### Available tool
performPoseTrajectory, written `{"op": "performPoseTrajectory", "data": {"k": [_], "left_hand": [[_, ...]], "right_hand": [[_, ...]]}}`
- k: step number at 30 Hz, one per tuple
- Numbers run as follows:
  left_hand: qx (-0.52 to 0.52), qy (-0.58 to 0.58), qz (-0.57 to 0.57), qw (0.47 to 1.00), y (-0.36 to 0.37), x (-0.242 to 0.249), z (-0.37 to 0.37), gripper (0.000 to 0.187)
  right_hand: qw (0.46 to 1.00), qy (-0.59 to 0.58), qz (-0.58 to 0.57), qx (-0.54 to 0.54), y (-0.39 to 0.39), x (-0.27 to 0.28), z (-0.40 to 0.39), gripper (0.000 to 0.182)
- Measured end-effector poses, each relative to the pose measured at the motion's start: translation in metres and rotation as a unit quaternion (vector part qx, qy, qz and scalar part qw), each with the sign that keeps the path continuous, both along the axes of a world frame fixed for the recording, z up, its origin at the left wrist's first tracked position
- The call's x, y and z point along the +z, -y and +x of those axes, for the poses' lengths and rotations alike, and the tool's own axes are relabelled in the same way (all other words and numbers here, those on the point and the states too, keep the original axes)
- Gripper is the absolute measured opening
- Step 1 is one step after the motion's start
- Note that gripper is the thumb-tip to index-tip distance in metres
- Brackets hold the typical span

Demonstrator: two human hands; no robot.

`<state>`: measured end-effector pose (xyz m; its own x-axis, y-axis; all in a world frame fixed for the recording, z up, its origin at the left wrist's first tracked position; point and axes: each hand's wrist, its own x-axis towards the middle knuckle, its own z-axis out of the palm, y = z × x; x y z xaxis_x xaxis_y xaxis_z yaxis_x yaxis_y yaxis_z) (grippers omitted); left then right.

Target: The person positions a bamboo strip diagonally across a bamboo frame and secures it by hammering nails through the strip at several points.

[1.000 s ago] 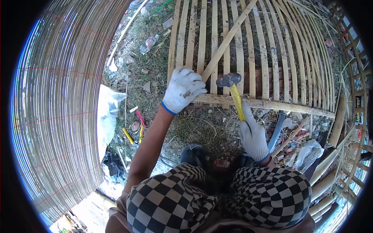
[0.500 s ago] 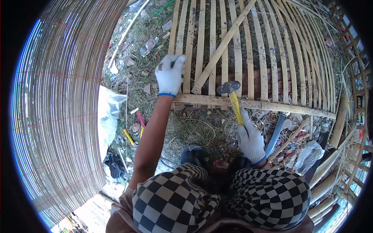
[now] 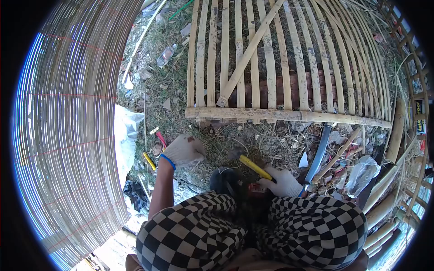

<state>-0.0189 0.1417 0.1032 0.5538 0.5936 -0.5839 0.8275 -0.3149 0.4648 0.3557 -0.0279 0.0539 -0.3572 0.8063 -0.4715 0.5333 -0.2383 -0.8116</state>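
My right hand [image 3: 284,182], in a white knit glove, is wrapped round the yellow handle of a hammer [image 3: 254,166], low over the ground by my knees. The hammer's dark head points left and is blurred. My left hand [image 3: 184,150], gloved with a blue cuff, is closed above the grass, apart from the frame. Whatever its fingers hold, if anything, is hidden. Ahead lies a frame of split bamboo slats [image 3: 271,58], with a bamboo crosspiece [image 3: 253,113] along its near edge and a diagonal strip [image 3: 248,54] across it.
A bamboo blind [image 3: 72,126] laced with red cord stands at left. By my left hand lie a yellow-handled tool [image 3: 149,161] and a red-handled one [image 3: 160,137]. On the right are a long blue-grey blade-like piece [image 3: 319,153], a plastic bag [image 3: 363,175] and bamboo poles [image 3: 395,135].
My left hand has left the frame's near left corner and come back towards me. The right hand has lowered the hammer away from the crosspiece, its head swinging left.
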Motion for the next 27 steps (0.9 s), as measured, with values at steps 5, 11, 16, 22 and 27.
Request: {"op": "performPoseTrajectory", "data": {"k": [5,11,16,22,27], "left_hand": [[0.165,-0.011,-0.077,0.983,-0.01,0.034,0.024,0.028],[0.149,0.044,0.03,0.987,-0.01,0.03,0.02,0.025],[0.227,0.166,0.273,0.92,-0.034,0.036,0.062,0.033],[0.091,0.109,0.547,0.825,-0.093,-0.01,0.123,0.045],[0.143,0.059,0.468,0.87,-0.097,-0.028,0.141,0.046]], "right_hand": [[0.996,0.058,-0.057,0.047,0.002,0.002,-0.014,0.047],[0.995,0.076,-0.063,0.002,0.003,-0.007,-0.018,0.045],[0.993,0.108,-0.039,-0.007,0.006,-0.014,-0.025,0.044],[0.994,0.107,-0.03,-0.014,0.008,-0.019,-0.026,0.045],[0.994,0.107,-0.002,-0.025,0.013,-0.022,-0.026,0.044]]}}
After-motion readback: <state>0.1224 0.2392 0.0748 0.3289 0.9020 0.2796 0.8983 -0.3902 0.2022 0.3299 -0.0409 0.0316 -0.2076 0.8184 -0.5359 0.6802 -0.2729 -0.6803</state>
